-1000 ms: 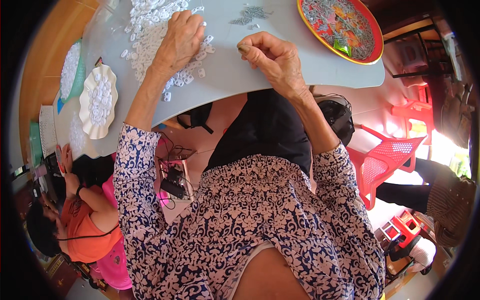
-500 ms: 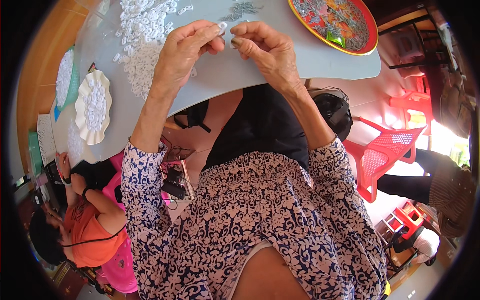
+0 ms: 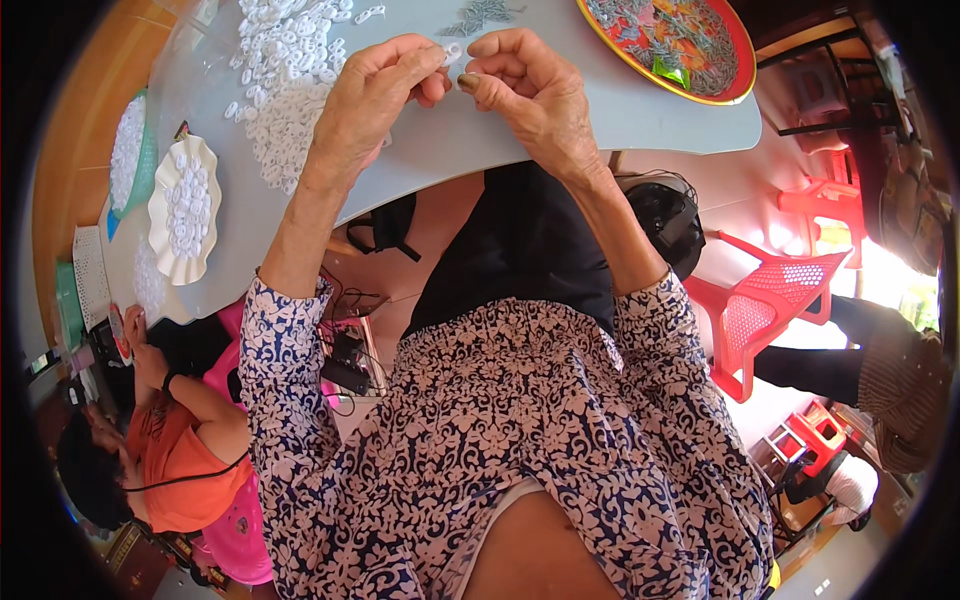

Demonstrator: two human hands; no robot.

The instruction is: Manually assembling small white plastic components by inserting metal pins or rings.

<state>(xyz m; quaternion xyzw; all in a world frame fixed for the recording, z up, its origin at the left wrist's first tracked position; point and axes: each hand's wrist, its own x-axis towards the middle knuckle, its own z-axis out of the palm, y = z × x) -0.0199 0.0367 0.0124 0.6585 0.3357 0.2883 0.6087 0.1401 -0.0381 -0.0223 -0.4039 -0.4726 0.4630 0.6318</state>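
From where I stand, two hands are raised over the near edge of one grey table (image 3: 440, 140). The left hand (image 3: 372, 95) is nearly closed, pinching one small white piece (image 3: 452, 53) between thumb and forefinger, above the table. The right hand (image 3: 540, 100) faces it, just apart, fingers curled and thumb brought toward them; I cannot tell whether it grips anything.

On the table's left part lies one heap of white pieces (image 3: 285, 60), too many to count. One scatter of grey metal bits (image 3: 478, 18) lies at the table's far middle, and one round red tray (image 3: 735, 88) of more bits stands at its right. At the table's left end are one scalloped cream dish (image 3: 185, 270) and one green basket (image 3: 147, 170), both holding white pieces. Left of the table sits one person in orange (image 3: 190, 450).
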